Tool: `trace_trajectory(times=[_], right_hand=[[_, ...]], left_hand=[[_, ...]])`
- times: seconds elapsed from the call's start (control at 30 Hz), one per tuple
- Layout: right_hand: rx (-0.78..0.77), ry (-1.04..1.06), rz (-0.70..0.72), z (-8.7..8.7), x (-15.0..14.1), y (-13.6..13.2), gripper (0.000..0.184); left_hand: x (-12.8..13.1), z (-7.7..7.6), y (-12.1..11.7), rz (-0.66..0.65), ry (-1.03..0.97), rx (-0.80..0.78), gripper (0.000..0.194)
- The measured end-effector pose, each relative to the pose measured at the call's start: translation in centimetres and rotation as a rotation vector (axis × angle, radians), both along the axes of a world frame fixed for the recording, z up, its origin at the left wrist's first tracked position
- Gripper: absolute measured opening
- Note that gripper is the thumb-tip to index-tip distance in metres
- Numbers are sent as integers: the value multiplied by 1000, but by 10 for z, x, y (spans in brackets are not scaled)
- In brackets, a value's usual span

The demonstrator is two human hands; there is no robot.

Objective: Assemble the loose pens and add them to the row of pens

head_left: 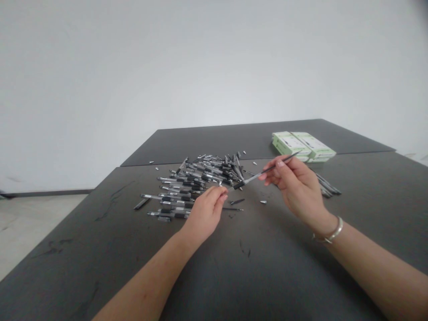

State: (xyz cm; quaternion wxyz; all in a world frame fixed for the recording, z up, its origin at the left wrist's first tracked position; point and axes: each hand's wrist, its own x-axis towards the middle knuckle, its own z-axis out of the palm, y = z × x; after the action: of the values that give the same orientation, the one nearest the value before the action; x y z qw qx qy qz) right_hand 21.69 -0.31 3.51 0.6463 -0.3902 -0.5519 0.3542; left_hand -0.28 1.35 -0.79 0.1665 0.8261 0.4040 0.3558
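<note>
My left hand [207, 207] pinches one end of a clear pen barrel with a black grip [239, 184], held above the table. Between the thumb and fingers of my right hand [296, 185] is a thin dark pen refill [281, 163], tilted up to the right. Refill and barrel lie in one line; how far one sits inside the other I cannot tell. Just beyond my left hand spreads a pile of clear and black pens [200, 174]. Below the barrel, a loose refill [234, 209] and a small silver tip [263, 202] rest on the table.
Green and white boxes [304, 146] are stacked at the back right of the dark table [267, 267]. Several thin refills [326, 183] lie bunched behind my right hand. More small silver tips [254, 163] are scattered around the pile. A pale wall [214, 62] rises behind.
</note>
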Motion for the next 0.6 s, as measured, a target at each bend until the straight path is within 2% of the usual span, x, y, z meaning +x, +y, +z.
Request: trace_trajectory(times=[0.17, 0.37, 0.6], right_hand=[[-12, -68, 44, -2, -4, -2, 16], [-130, -289, 100, -9, -7, -1, 19], [-250, -263, 209, -9, 10, 11, 23]], left_hand=[[1, 1, -1, -15, 20, 1, 20], [1, 0, -1, -19, 51, 2, 20], [0, -4, 2, 9, 42, 2, 21]])
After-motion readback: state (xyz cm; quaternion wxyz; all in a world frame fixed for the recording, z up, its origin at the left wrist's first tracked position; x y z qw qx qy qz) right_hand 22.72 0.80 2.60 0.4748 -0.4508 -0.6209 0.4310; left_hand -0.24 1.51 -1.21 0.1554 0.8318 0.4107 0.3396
